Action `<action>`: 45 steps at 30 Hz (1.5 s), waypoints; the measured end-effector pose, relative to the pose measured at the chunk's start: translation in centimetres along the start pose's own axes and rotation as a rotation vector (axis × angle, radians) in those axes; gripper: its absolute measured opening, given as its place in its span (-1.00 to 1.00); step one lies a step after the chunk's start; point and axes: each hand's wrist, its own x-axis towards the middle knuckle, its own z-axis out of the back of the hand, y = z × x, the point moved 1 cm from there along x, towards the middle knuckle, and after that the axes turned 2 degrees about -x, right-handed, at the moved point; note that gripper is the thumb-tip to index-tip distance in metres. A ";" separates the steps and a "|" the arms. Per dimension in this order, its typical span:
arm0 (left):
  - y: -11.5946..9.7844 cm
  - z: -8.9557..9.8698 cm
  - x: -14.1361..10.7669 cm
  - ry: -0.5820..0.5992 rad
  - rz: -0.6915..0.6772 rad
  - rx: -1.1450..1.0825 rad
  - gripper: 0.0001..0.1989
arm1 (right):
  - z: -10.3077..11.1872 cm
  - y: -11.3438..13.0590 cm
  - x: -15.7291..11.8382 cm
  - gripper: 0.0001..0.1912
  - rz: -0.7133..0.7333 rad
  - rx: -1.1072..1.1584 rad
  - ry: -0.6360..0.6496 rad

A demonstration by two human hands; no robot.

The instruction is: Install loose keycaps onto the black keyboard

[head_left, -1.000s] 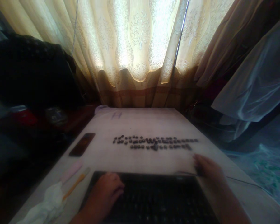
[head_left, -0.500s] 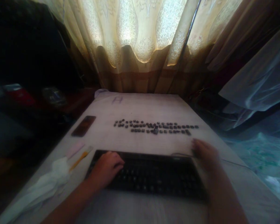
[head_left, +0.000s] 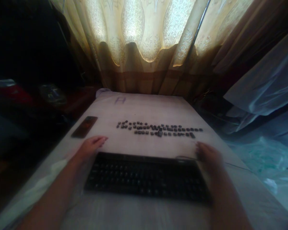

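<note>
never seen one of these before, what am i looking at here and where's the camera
There is no robot: these are a person's own bare hands, and every picture comes from one camera worn on the head, looking forward and down. On the pale covered table lie a black keyboard, small dark pieces in loose rows beyond it, and a phone at the left. The left hand is near the keyboard's far left corner, with nothing visible in it. The right hand, by the far right corner, is too blurred to tell what it holds.
</note>
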 end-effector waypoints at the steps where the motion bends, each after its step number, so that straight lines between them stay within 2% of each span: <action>1: 0.3 0.2 0.7 -0.011 0.028 -0.076 -0.46 | -0.1 -0.1 0.0 -0.79 0.000 0.000 -0.002; 4: 0.9 0.3 1.9 -0.033 0.101 -0.298 -0.46 | -0.1 -0.2 0.2 -0.75 0.006 -0.016 -0.008; 8: 1.5 0.2 2.2 -0.077 0.185 -0.540 -0.65 | 0.5 0.4 1.1 -0.73 0.021 -0.127 0.038; 12: 1.8 0.3 2.3 -0.115 0.253 -0.702 -0.84 | -0.1 2.3 1.9 -0.67 0.234 -0.324 0.096; 15: 1.7 0.3 2.4 -0.117 0.281 -0.785 -0.91 | -3.5 3.8 1.4 -0.66 0.394 -0.469 0.187; 18: 1.5 0.3 2.5 -0.113 0.304 -0.841 -0.93 | -8.9 4.2 -0.6 -0.76 0.592 -0.637 0.346; 21: 1.4 0.3 2.4 -0.115 0.319 -0.879 -0.94 | -14.2 3.7 -3.4 -0.77 0.807 -0.795 0.498; 25: 1.3 0.4 2.5 -0.112 0.331 -0.914 -0.89 | -19.1 3.4 -6.3 -0.76 0.908 -1.035 0.609; 29: 1.4 0.4 2.7 -0.117 0.341 -0.938 -0.81 | -21.9 4.2 -7.6 -0.76 0.947 -1.257 0.633; 33: 1.5 0.4 2.9 -0.112 0.349 -0.961 -0.79 | -23.8 5.0 -8.0 -0.76 1.025 -1.387 0.661; 39: 1.8 0.5 2.9 -0.103 0.344 -0.984 -0.80 | -25.4 4.8 -7.9 -0.81 1.047 -1.417 0.694; 42: 1.8 0.5 2.9 -0.099 0.339 -0.989 -0.82 | -25.4 5.0 -8.1 -0.82 1.040 -1.400 0.693; 45: 1.7 0.4 2.9 -0.093 0.336 -0.988 -0.83 | -24.2 5.7 -8.7 -0.81 1.006 -1.352 0.669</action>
